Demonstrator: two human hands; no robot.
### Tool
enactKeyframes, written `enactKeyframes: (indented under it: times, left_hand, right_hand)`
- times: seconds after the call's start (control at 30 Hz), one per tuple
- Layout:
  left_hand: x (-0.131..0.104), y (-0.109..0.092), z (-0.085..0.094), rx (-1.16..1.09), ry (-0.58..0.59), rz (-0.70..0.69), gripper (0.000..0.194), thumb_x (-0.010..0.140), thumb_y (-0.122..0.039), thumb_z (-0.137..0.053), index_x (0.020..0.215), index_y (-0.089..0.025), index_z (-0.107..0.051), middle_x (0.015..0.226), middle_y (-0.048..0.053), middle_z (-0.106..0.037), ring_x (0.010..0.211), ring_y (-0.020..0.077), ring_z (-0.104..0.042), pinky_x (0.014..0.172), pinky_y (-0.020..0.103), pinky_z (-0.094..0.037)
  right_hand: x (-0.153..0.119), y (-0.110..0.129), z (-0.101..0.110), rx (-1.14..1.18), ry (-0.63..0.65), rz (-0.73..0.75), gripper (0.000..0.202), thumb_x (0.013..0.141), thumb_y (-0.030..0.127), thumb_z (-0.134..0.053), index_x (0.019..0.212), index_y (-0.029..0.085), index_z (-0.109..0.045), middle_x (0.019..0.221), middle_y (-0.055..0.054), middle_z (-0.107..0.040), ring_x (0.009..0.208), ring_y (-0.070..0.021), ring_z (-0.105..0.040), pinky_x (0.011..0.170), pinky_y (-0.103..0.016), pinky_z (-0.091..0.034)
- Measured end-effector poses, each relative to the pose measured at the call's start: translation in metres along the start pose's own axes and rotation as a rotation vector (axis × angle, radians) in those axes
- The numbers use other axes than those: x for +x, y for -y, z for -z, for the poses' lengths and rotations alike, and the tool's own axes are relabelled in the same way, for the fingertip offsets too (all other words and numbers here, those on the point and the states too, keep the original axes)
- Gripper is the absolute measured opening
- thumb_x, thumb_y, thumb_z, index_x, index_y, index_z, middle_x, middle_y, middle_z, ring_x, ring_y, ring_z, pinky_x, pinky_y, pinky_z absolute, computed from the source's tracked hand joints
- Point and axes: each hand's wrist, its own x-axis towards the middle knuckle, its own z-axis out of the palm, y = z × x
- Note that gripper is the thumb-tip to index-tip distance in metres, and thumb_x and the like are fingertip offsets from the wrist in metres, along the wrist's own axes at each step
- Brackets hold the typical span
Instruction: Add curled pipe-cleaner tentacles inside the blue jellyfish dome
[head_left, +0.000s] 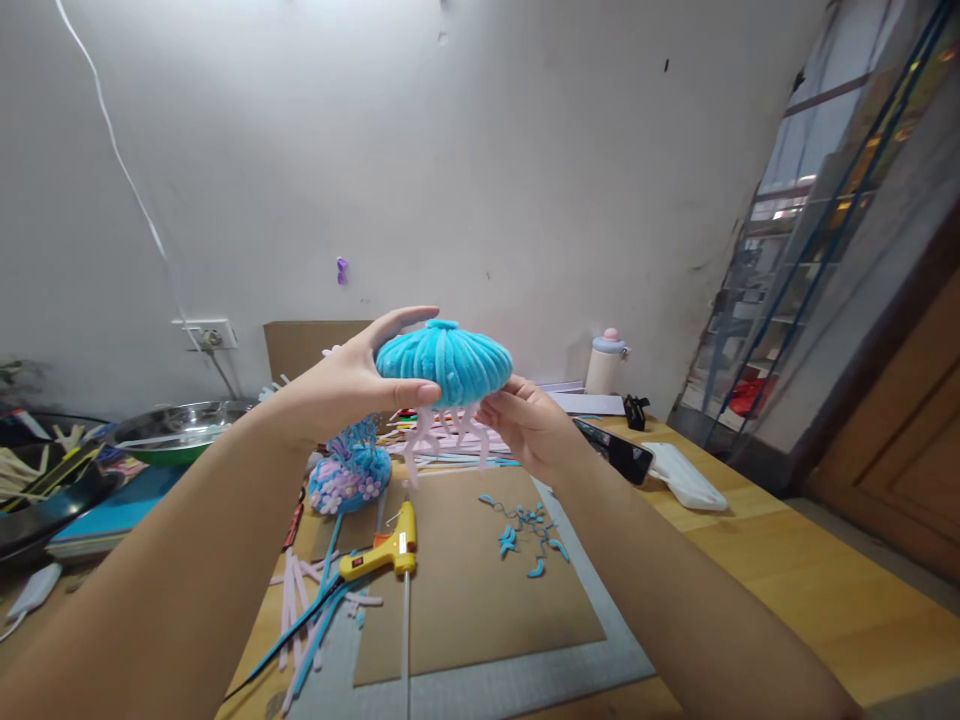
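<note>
A blue fuzzy jellyfish made of pipe cleaners, with a ribbed dome and pale pink tentacles hanging below, is held up above the table. My left hand is closed around the dome's left side, thumb in front and fingers over the top. At the lower right rim, my right hand pinches the jellyfish; whether it grips the rim or a tentacle cannot be made out. Below lies a yellow glue gun with a glue stick in its back. Small blue curled pieces on wires rest on a cardboard sheet.
A blue and pink fuzzy piece with flowers sits left. Loose pink and blue pipe cleaners lie near the glue gun cord. A phone, white pouch and bottle stand or lie right. A metal bowl is left.
</note>
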Motion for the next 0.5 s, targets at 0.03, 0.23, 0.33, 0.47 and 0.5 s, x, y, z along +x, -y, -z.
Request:
enactKeyframes:
  times: [0.03,0.23,0.33,0.47,0.5]
  left_hand:
    - [0.000,0.001,0.001,-0.005,-0.005,0.000,0.085,0.063,-0.047,-0.084,0.140,-0.032,-0.050,0.144,0.008,-0.055,0.119,0.0345,-0.059,0.090,0.037,-0.055]
    - [0.003,0.010,0.007,-0.087,-0.044,0.000,0.085,0.063,-0.050,-0.085,0.138,-0.030,-0.052,0.142,0.011,-0.056,0.120,0.0352,-0.058,0.093,0.038,-0.053]
    - [0.005,0.014,0.010,-0.120,-0.077,0.009,0.081,0.065,-0.050,-0.084,0.137,-0.029,-0.054,0.140,0.011,-0.057,0.122,0.0356,-0.057,0.097,0.042,-0.050]
    - [0.009,0.017,0.006,-0.212,-0.116,0.044,0.079,0.065,-0.050,-0.083,0.135,-0.025,-0.054,0.131,0.014,-0.063,0.120,0.0367,-0.059,0.097,0.046,-0.050]
    - [0.009,0.017,0.004,-0.240,-0.135,0.034,0.077,0.064,-0.050,-0.083,0.132,-0.022,-0.057,0.127,0.015,-0.065,0.116,0.0371,-0.061,0.094,0.047,-0.051]
  right_hand:
    - [0.000,0.002,0.001,-0.002,-0.015,0.010,0.028,0.067,0.038,-0.084,0.080,0.020,-0.066,0.068,0.005,-0.055,0.060,-0.0089,-0.045,0.062,-0.024,-0.040]
    - [-0.005,0.010,0.007,-0.078,0.011,-0.035,0.030,0.070,0.040,-0.082,0.079,0.017,-0.066,0.050,0.010,-0.039,0.045,-0.0055,-0.028,0.044,-0.022,-0.024]
    - [-0.013,0.011,0.003,-0.133,0.038,-0.033,0.027,0.074,0.039,-0.078,0.082,0.017,-0.066,0.048,0.010,-0.041,0.041,-0.0048,-0.029,0.041,-0.021,-0.020]
    - [-0.021,0.012,-0.008,-0.209,0.021,0.053,0.025,0.072,0.039,-0.080,0.077,0.019,-0.064,0.055,0.008,-0.051,0.037,-0.0038,-0.037,0.037,-0.020,-0.021]
    - [-0.023,0.012,-0.011,-0.229,0.016,0.073,0.026,0.071,0.038,-0.081,0.075,0.019,-0.064,0.056,0.008,-0.053,0.037,-0.0037,-0.038,0.036,-0.020,-0.022]
